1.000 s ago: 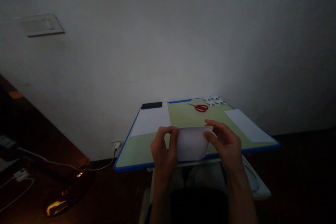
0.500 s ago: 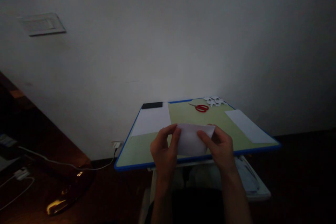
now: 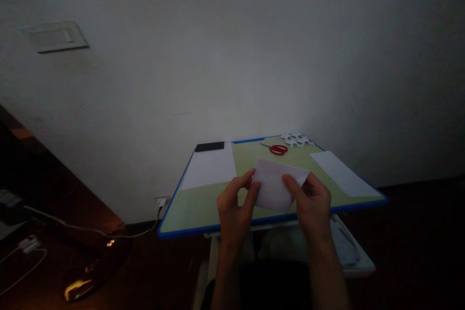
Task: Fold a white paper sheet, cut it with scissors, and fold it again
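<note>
A small white sheet of paper [image 3: 273, 187] is held up above the near edge of the table, tilted down toward the right. My left hand [image 3: 235, 206] pinches its left edge between thumb and fingertips. At the right edge my right hand [image 3: 313, 203] grips it, thumb on the near face and the other fingers behind. Beyond the paper lie red-handled scissors [image 3: 278, 149], their blades pointing left. Several white cut-paper shapes [image 3: 297, 140] are heaped at the table's far right corner.
The green tabletop [image 3: 203, 210] has a blue rim and stands against a wall. White paper [image 3: 210, 167] lies on its left, with a dark flat object [image 3: 209, 146] at the top. Another white sheet [image 3: 343, 174] lies at right. A cable [image 3: 90, 226] runs to a wall socket.
Both hands have moved slightly right with the paper. The paper has turned so that its left side is higher and its right side slopes down.
</note>
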Demonstrator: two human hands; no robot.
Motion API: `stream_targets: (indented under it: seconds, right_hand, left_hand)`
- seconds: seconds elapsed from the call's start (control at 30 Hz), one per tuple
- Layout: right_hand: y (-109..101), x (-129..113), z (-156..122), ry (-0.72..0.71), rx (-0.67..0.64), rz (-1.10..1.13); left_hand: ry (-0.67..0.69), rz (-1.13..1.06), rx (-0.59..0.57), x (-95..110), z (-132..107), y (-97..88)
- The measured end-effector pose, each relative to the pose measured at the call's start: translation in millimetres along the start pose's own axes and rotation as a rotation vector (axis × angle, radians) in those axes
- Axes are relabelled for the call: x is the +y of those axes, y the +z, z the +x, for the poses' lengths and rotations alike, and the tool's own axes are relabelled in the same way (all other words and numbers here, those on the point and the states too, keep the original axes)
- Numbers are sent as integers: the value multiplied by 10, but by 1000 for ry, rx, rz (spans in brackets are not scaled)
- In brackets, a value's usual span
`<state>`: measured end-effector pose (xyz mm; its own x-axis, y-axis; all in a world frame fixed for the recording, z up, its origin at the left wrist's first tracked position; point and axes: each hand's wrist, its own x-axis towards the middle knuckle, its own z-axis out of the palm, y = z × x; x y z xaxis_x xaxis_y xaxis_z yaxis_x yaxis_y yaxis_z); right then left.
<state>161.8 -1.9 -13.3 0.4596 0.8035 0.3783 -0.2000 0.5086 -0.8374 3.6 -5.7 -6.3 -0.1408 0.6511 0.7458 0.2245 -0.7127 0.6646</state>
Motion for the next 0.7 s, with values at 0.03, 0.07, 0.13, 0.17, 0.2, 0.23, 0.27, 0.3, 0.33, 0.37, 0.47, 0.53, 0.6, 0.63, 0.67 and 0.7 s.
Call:
stream_targets:
  seconds: [0.03,0.07,0.13,0.17,0.2,0.23,0.27,0.3,0.33,0.37,0.47,0.53,0.6,0.63,0.67,0.7]
  right_hand:
    - [3,2,0,5,-1,9]
    - [7,4,-1,12,-3,15]
    - [11,5,-7,29,-6,20]
    - [13,4,-11,34,-4,21]
    - [15,3,-15,36,0,23]
    - [17,1,-18,37,2,29]
    - [20,0,-20,38,2,41]
    - [22,-1,-21,39,-1,52]
    - [25,-1,-22,42,-6,63]
    - [27,1,-22,46,-13,69]
    - [27,6,-18,72,-62,58]
    - [18,6,-11,111,-144,40]
    - [3,5,-2,156,-241,23]
    - [-5,3,4,173,-276,16]
    - [-13,2,10,184,-295,10]
    - [-21,0,16,189,-301,4]
  left_hand:
    - [-7,-4,4,1,-1,3]
    - [-11,-8,9,4,0,5]
    - [-12,-8,7,10,2,6]
    - [-6,-5,6,12,3,6]
    - [0,-2,5,13,4,6]
    - [6,-1,4,12,3,7]
    - [12,-3,3,10,1,8]
    - [11,-7,5,6,-3,11]
    - [4,-16,13,3,-8,14]
    - [-9,-27,23,0,-13,17]
    - [-69,-78,73,7,-20,25]
    - [-101,-116,99,24,-15,21]
    - [-114,-140,122,44,-4,11]
    - [-115,-143,128,53,2,6]
    - [-115,-142,131,60,7,0]
    - [-115,-139,131,65,11,-4]
